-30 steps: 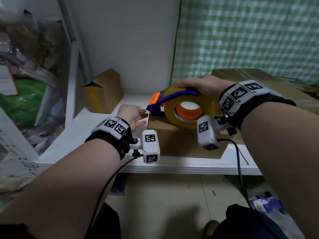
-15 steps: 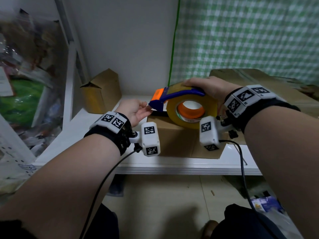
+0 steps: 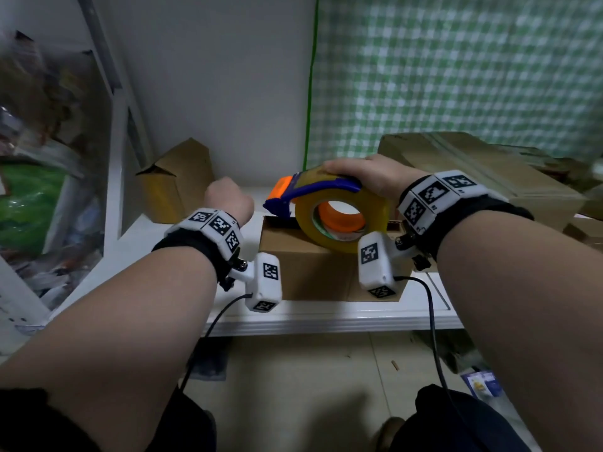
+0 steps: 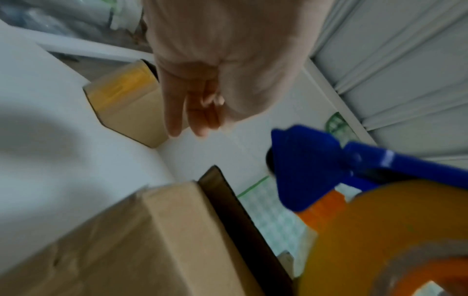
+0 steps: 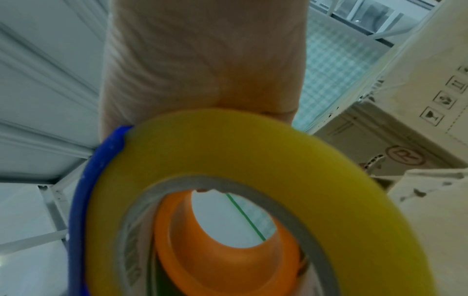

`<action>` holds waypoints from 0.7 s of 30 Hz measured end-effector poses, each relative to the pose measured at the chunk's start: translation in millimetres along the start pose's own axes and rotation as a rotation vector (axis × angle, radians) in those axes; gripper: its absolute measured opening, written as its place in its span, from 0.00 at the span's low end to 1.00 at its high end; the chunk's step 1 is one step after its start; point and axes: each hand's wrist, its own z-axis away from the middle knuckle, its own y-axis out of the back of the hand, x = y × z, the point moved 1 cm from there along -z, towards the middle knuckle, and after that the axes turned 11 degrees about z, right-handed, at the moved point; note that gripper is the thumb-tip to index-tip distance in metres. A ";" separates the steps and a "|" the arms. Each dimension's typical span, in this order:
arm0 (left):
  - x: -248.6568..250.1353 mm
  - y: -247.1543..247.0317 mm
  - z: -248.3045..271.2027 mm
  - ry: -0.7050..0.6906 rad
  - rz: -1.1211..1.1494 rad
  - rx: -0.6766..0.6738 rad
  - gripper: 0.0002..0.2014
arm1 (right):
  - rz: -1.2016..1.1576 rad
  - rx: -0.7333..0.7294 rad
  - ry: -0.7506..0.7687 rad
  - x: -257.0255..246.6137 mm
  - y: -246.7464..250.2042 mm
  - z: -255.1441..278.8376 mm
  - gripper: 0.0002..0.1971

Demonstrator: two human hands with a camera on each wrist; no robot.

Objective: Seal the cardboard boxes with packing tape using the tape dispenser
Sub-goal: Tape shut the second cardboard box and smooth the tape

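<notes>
White shelf; wrist-only: straight left fingers

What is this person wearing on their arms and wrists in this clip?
Both forearms are bare. Each wrist carries a black band topped with white blocks printed with black square markers. Under each wrist hangs a white camera module, also marked, with a thin black cable trailing from it.

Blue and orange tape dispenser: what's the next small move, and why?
Probably draw the blue and orange tape dispenser toward the body along the top of the small brown cardboard box. The right hand grips it with its nose at the box's far edge; the left hand hovers off the box, holding nothing.
</notes>
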 end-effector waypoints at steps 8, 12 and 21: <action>-7.0 -12.2 18.9 0.259 0.565 -0.244 0.09 | 0.183 0.031 0.020 -6.6 15.7 3.9 0.19; -12.7 -14.6 18.3 0.211 0.535 -0.298 0.05 | 0.204 0.017 0.027 -4.4 14.8 9.0 0.15; -21.9 -22.3 15.8 0.103 0.557 -0.394 0.11 | -0.004 0.058 -0.069 8.5 9.0 -1.9 0.20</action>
